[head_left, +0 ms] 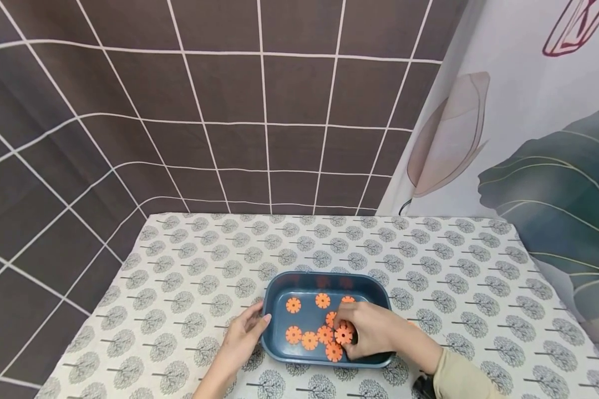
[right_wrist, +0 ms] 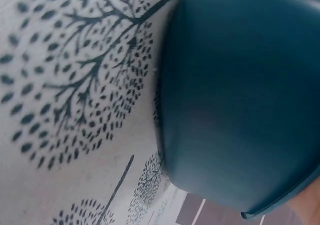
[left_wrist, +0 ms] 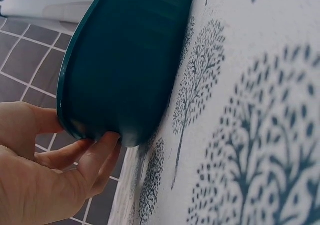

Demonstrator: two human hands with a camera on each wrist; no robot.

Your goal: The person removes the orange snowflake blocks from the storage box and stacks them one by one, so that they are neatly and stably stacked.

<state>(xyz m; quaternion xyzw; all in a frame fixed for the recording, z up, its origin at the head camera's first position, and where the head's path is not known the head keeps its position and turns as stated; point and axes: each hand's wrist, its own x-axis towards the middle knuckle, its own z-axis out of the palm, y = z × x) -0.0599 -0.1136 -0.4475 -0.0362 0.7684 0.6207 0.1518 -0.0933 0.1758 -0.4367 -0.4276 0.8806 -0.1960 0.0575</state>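
Observation:
A dark blue plastic tub [head_left: 279, 354] with rounded corners stands on the table. Inside it lie several orange, flower-shaped notched discs [head_left: 293, 305], some overlapping near the middle. My left hand [head_left: 242, 335] pinches the tub's left end, thumb over the rim and fingers against the outer wall, as the left wrist view also shows. Reaching in from the right, my right hand [head_left: 374, 330] pinches an orange notched disc [head_left: 343, 334] above the others. Its fingers hide the tub's right part. In the right wrist view, the tub's outer wall [right_wrist: 240, 105] covers most of that hand.
A white cloth with grey tree prints [head_left: 204, 260] covers the table. Behind it hangs a dark curtain with a white grid [head_left: 299, 94]; a white leaf-patterned curtain [head_left: 519, 221] is at the right. Beyond my right forearm, an orange bit [head_left: 412, 323] shows outside the tub.

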